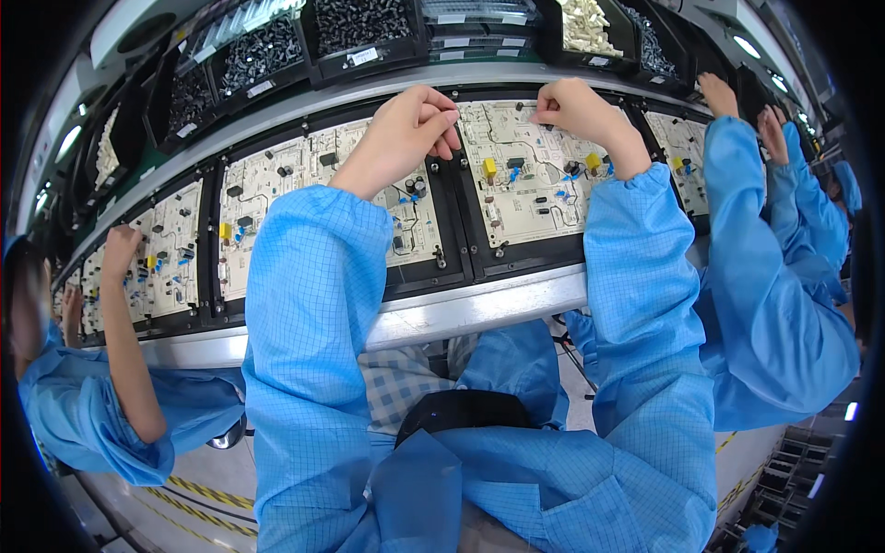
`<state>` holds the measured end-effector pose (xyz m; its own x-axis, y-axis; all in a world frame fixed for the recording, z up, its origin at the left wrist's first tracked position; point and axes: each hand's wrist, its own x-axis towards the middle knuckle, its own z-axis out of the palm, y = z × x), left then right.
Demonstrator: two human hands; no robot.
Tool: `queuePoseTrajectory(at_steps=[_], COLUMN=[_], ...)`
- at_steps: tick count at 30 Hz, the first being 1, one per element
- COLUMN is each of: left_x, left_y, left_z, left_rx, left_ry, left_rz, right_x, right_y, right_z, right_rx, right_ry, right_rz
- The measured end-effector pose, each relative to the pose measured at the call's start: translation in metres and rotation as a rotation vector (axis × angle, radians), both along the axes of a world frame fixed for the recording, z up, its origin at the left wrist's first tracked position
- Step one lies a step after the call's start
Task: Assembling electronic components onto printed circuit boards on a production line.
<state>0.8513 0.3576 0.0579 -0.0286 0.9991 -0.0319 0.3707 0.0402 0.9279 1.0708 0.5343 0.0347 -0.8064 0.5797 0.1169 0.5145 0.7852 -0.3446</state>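
Note:
My left hand is raised over the upper right part of a pale circuit board, its fingers curled in and the thumb against them. Whatever those fingers may hold is hidden. My right hand reaches over the upper part of the neighbouring circuit board, thumb and forefinger pinched close to its surface. Anything between them is too small to make out. This board carries a yellow block component, blue parts and small black parts. Both boards sit in black frames.
Behind the boards stand black bins of dark parts and a bin of cream connectors. A metal rail runs along the near edge. Co-workers' hands work over boards at left and right.

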Motion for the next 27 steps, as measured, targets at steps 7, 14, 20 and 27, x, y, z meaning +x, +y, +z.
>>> queuePoseTrajectory(at_steps=[7, 14, 20, 27], left_x=[0.0, 0.007, 0.013, 0.02], left_y=[0.001, -0.003, 0.001, 0.005], left_z=[-0.001, 0.002, 0.002, -0.002], left_rx=[0.04, -0.029, -0.119, -0.134], left_ry=[-0.165, -0.117, -0.018, 0.074], left_rz=[-0.022, -0.005, -0.044, -0.08], right_x=[-0.002, 0.004, 0.006, 0.005], right_y=[-0.004, -0.004, 0.0, -0.002], right_z=[0.002, 0.003, -0.001, 0.002], right_rx=[-0.045, -0.086, -0.063, -0.058], right_ry=[0.002, 0.049, 0.037, 0.026], right_rz=[-0.018, 0.037, 0.022, 0.022])
